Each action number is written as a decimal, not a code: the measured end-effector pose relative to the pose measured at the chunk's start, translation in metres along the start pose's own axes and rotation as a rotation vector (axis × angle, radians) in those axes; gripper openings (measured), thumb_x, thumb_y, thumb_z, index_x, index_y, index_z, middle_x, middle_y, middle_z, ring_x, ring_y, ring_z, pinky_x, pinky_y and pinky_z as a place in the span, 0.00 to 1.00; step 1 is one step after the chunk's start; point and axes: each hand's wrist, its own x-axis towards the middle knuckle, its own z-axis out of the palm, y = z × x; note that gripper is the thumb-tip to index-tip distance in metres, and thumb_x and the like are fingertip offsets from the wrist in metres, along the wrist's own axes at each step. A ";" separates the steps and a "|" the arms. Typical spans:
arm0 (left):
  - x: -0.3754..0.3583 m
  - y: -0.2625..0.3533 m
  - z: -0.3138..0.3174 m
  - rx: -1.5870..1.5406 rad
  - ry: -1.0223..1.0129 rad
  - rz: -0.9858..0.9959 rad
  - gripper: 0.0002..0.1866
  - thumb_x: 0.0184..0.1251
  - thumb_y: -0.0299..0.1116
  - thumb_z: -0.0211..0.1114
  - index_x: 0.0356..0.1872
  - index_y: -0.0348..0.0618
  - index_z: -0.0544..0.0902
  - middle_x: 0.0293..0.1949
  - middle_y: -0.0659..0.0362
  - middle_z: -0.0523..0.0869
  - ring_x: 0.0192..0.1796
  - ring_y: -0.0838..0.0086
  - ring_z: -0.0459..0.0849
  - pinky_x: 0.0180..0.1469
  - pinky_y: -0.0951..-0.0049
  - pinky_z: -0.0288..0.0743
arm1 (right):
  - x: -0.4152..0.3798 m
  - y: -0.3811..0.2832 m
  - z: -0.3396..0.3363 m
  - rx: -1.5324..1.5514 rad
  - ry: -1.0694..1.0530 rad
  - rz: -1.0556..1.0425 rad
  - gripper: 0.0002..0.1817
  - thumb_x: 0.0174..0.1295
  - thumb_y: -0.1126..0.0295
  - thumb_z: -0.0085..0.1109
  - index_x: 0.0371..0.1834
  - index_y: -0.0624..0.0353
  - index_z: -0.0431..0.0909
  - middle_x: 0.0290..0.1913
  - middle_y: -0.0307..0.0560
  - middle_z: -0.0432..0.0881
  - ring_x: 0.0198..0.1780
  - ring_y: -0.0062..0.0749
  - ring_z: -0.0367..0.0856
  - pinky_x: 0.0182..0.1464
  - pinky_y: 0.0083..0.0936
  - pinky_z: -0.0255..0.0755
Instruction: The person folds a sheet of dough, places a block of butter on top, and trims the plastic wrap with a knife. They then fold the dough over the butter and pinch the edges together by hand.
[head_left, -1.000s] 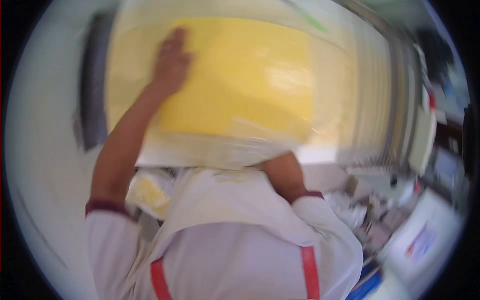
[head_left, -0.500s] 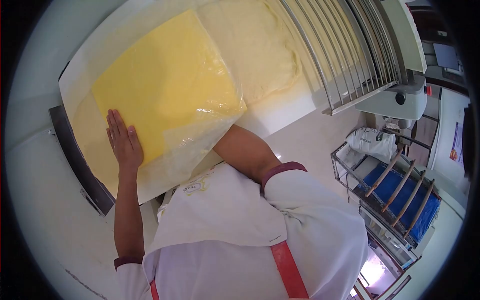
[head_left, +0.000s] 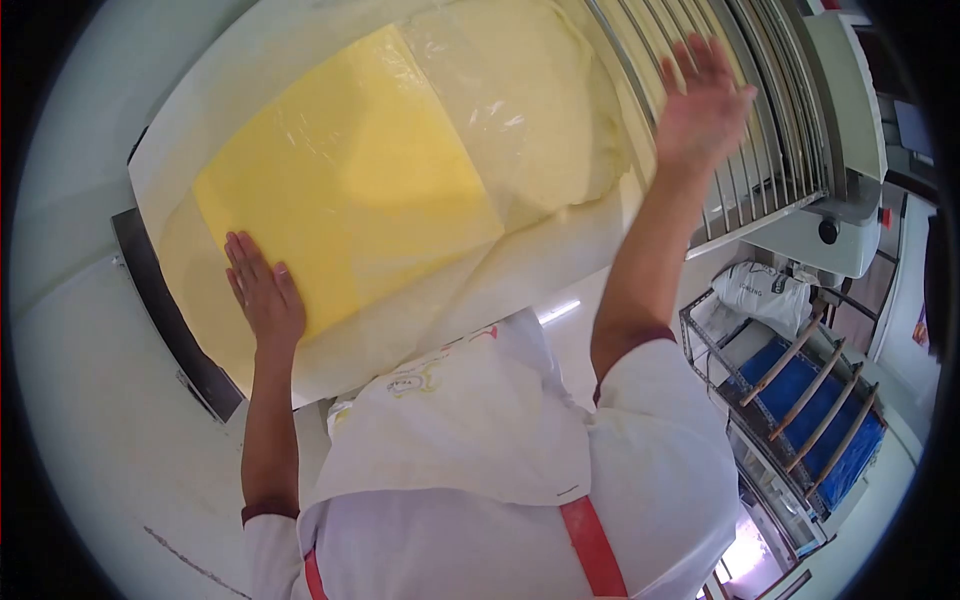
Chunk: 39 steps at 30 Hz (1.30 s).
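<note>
My left hand [head_left: 266,297] lies flat near the lower left corner of a yellow butter sheet [head_left: 345,180], with the fingers stretched out. Beneath and around the butter spreads a wide sheet of pale dough [head_left: 590,110]. Clear plastic film [head_left: 490,115] shines over the dough on the butter's right side. Up at the right, my right hand [head_left: 704,108] is held out with spread fingers and nothing in it. In this view it overlaps the metal bar guard [head_left: 735,205] of the machine.
The dough rests on a white work surface [head_left: 150,170] with a dark edge piece [head_left: 165,320] at its left. Beyond the guard is a pale machine housing [head_left: 820,245]. At the lower right stand a white sack [head_left: 762,297] and a rack with wooden rods [head_left: 800,400] over blue sheeting.
My right hand has come out from under the film's near edge and swung up to the right. The film now lies over the dough at right. My left hand stays on the butter.
</note>
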 end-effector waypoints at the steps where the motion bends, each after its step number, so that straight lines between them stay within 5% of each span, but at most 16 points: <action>1: 0.003 0.007 0.000 0.020 0.015 0.032 0.35 0.75 0.42 0.43 0.77 0.34 0.49 0.77 0.40 0.48 0.80 0.51 0.45 0.77 0.50 0.39 | -0.012 -0.004 -0.002 -0.166 -0.005 -0.010 0.27 0.73 0.48 0.38 0.57 0.59 0.75 0.55 0.48 0.78 0.54 0.38 0.76 0.55 0.34 0.71; 3: 0.013 0.051 0.000 -0.042 -0.182 0.202 0.37 0.70 0.39 0.50 0.76 0.32 0.51 0.77 0.37 0.48 0.80 0.49 0.44 0.78 0.50 0.39 | -0.029 -0.007 -0.002 -0.482 -0.025 -0.042 0.25 0.73 0.50 0.40 0.57 0.60 0.74 0.54 0.47 0.77 0.55 0.34 0.75 0.53 0.30 0.70; 4: 0.017 0.084 0.005 0.059 -0.298 0.276 0.38 0.66 0.37 0.53 0.75 0.33 0.54 0.76 0.35 0.49 0.80 0.48 0.44 0.78 0.50 0.39 | -0.049 0.008 0.002 -0.523 -0.173 0.013 0.21 0.70 0.53 0.51 0.53 0.59 0.76 0.48 0.46 0.80 0.46 0.31 0.79 0.47 0.27 0.73; 5: 0.023 0.115 0.005 -0.015 -0.479 0.337 0.39 0.65 0.35 0.53 0.76 0.34 0.52 0.78 0.43 0.48 0.81 0.53 0.42 0.78 0.50 0.35 | -0.064 0.031 0.007 -0.638 -0.280 0.020 0.21 0.66 0.58 0.60 0.54 0.62 0.75 0.47 0.46 0.81 0.44 0.31 0.80 0.46 0.29 0.74; 6: 0.027 0.131 0.005 -0.220 -0.382 0.634 0.36 0.69 0.39 0.53 0.76 0.41 0.55 0.79 0.52 0.51 0.81 0.60 0.43 0.78 0.50 0.36 | -0.082 0.028 0.029 -0.939 -0.308 0.126 0.23 0.63 0.59 0.65 0.54 0.64 0.74 0.45 0.50 0.81 0.43 0.36 0.81 0.45 0.31 0.75; 7: 0.031 0.151 0.007 -0.156 -0.408 0.803 0.34 0.71 0.43 0.52 0.76 0.45 0.56 0.79 0.55 0.51 0.81 0.63 0.45 0.78 0.50 0.38 | -0.088 0.037 0.029 -1.228 -0.347 0.035 0.25 0.62 0.55 0.66 0.52 0.64 0.74 0.41 0.54 0.81 0.41 0.42 0.81 0.42 0.35 0.75; 11: 0.058 0.166 0.020 -0.264 -0.564 1.198 0.33 0.75 0.50 0.50 0.77 0.54 0.56 0.79 0.58 0.52 0.80 0.70 0.49 0.78 0.50 0.41 | -0.091 0.024 0.029 -1.560 -0.486 0.328 0.14 0.59 0.61 0.65 0.30 0.60 0.75 0.24 0.49 0.78 0.30 0.49 0.79 0.35 0.41 0.71; 14: 0.122 0.146 0.015 -0.252 -0.662 1.119 0.33 0.75 0.48 0.53 0.76 0.51 0.57 0.78 0.58 0.55 0.80 0.70 0.52 0.79 0.52 0.41 | -0.100 0.021 0.020 -1.478 -0.600 0.204 0.13 0.60 0.66 0.65 0.25 0.62 0.74 0.20 0.51 0.75 0.23 0.45 0.76 0.30 0.35 0.70; 16: 0.177 0.120 0.017 -0.360 -0.374 0.976 0.31 0.75 0.42 0.55 0.75 0.47 0.60 0.77 0.55 0.58 0.79 0.68 0.52 0.79 0.57 0.43 | -0.101 0.010 0.037 -1.287 -0.709 0.256 0.12 0.61 0.67 0.63 0.24 0.61 0.74 0.21 0.52 0.76 0.24 0.47 0.76 0.30 0.36 0.70; 18: 0.229 0.117 0.035 -0.460 0.061 0.637 0.26 0.73 0.43 0.56 0.67 0.43 0.71 0.69 0.52 0.72 0.73 0.62 0.67 0.73 0.57 0.59 | -0.107 0.006 0.058 -1.155 -0.847 0.182 0.11 0.62 0.68 0.61 0.25 0.60 0.74 0.23 0.52 0.76 0.26 0.49 0.77 0.30 0.39 0.69; 20: 0.255 0.156 -0.020 -0.586 -0.147 0.160 0.21 0.70 0.46 0.58 0.52 0.39 0.81 0.53 0.50 0.85 0.59 0.58 0.81 0.60 0.55 0.73 | -0.117 0.016 0.085 -1.149 -1.019 0.061 0.11 0.64 0.66 0.57 0.27 0.60 0.75 0.26 0.51 0.79 0.29 0.49 0.79 0.31 0.41 0.70; 23: 0.286 0.182 -0.029 -0.062 -0.383 0.093 0.21 0.68 0.50 0.61 0.37 0.37 0.83 0.37 0.53 0.88 0.45 0.60 0.86 0.48 0.55 0.77 | -0.125 0.028 0.122 -1.217 -1.203 0.120 0.12 0.67 0.64 0.53 0.30 0.59 0.75 0.29 0.52 0.81 0.33 0.50 0.82 0.34 0.43 0.72; 26: 0.299 0.138 0.002 -0.230 -0.191 0.134 0.20 0.69 0.48 0.60 0.31 0.40 0.83 0.28 0.56 0.85 0.35 0.67 0.84 0.38 0.63 0.76 | -0.132 0.031 0.138 -1.188 -1.220 0.080 0.11 0.67 0.66 0.53 0.28 0.60 0.74 0.26 0.51 0.79 0.31 0.50 0.80 0.33 0.44 0.70; 31: 0.238 0.012 -0.045 -1.077 -0.208 -0.338 0.14 0.70 0.43 0.61 0.27 0.45 0.79 0.21 0.66 0.73 0.22 0.80 0.70 0.26 0.75 0.67 | -0.174 0.033 0.189 -0.999 -1.353 -0.021 0.12 0.67 0.64 0.51 0.29 0.60 0.75 0.26 0.53 0.79 0.33 0.52 0.80 0.36 0.48 0.71; 36: 0.117 -0.148 -0.122 -1.350 0.256 -0.589 0.10 0.69 0.40 0.64 0.28 0.54 0.78 0.21 0.73 0.65 0.21 0.86 0.62 0.24 0.83 0.56 | -0.266 0.039 0.285 -0.754 -1.696 -0.044 0.13 0.64 0.66 0.48 0.28 0.62 0.78 0.28 0.58 0.81 0.37 0.58 0.81 0.42 0.52 0.71; 39: -0.005 -0.272 -0.181 -1.735 0.399 -0.458 0.09 0.75 0.39 0.56 0.37 0.47 0.78 0.25 0.69 0.72 0.27 0.83 0.72 0.30 0.81 0.73 | -0.353 0.031 0.351 -0.539 -1.868 -0.134 0.10 0.57 0.69 0.54 0.26 0.62 0.82 0.29 0.58 0.83 0.36 0.54 0.84 0.38 0.49 0.74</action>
